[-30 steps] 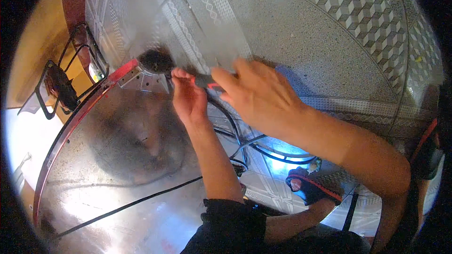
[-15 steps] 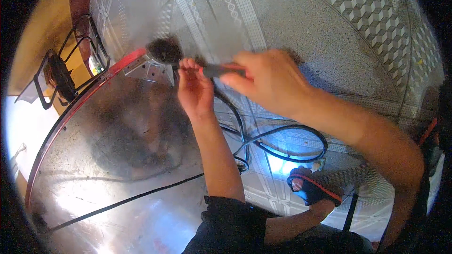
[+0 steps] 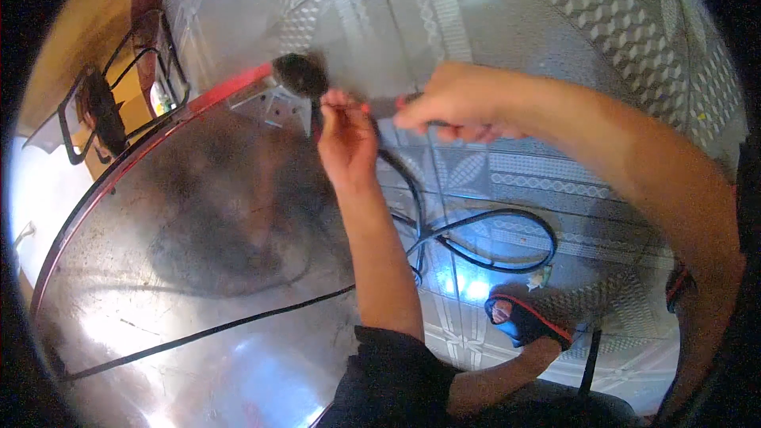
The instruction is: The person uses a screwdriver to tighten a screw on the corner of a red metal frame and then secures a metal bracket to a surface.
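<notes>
A large shiny metal panel (image 3: 119,301) with a red rim (image 3: 218,101) lies on my left. At its far corner sits a grey metal bracket (image 3: 277,109) beside a black round foot or caster (image 3: 301,74). My left hand (image 3: 347,139) is beside that foot, its fingers curled in; what they pinch is hidden. To its right my right hand (image 3: 468,105) is closed round a red-and-black-handled tool (image 3: 401,101), which looks like a screwdriver. Motion blur and my fingers hide most of it.
A black cable (image 3: 238,321) crosses the panel, and a looped black hose (image 3: 507,214) lies on the patterned tile floor (image 3: 547,174). My sandalled foot (image 3: 523,321) is at lower right, near a small scrap (image 3: 539,277). A black wire frame (image 3: 75,115) stands at far left.
My right hand has shifted right and slightly up with the tool, turning at the wrist. The panel, foot and left hand appear a little further right in view.
</notes>
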`<action>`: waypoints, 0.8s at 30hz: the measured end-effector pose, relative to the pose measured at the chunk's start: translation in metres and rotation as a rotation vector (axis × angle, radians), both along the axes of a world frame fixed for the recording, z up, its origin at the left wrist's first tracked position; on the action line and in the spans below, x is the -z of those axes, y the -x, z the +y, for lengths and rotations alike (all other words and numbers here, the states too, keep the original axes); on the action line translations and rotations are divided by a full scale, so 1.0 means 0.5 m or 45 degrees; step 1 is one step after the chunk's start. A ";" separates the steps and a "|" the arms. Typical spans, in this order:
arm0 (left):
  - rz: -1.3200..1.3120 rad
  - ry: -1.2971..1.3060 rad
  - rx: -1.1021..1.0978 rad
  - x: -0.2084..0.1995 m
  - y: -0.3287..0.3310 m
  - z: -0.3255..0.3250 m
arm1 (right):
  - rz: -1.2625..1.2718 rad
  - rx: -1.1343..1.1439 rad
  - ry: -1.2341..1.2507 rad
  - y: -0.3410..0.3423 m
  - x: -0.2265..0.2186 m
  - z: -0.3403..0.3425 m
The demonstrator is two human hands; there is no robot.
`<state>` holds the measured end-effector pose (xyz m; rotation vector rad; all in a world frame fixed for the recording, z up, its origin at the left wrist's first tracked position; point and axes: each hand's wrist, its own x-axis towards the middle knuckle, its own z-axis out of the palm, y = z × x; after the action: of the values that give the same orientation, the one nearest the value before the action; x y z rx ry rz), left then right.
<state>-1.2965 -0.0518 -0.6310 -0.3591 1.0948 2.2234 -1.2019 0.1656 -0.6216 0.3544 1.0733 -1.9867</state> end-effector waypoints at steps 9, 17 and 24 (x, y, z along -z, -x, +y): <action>-0.125 0.127 -0.185 -0.012 -0.007 0.005 | 1.084 0.069 -1.261 -0.045 -0.004 -0.041; 0.024 0.174 -0.277 0.013 -0.019 0.010 | 0.935 0.005 -0.792 -0.017 0.011 -0.043; 0.200 0.448 0.033 -0.003 -0.038 0.029 | 1.337 -0.147 -1.563 -0.019 -0.019 -0.032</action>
<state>-1.2775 -0.0373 -0.6295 -0.3176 1.5725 2.0600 -1.1925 0.1495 -0.6121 -0.2085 2.8366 -1.0832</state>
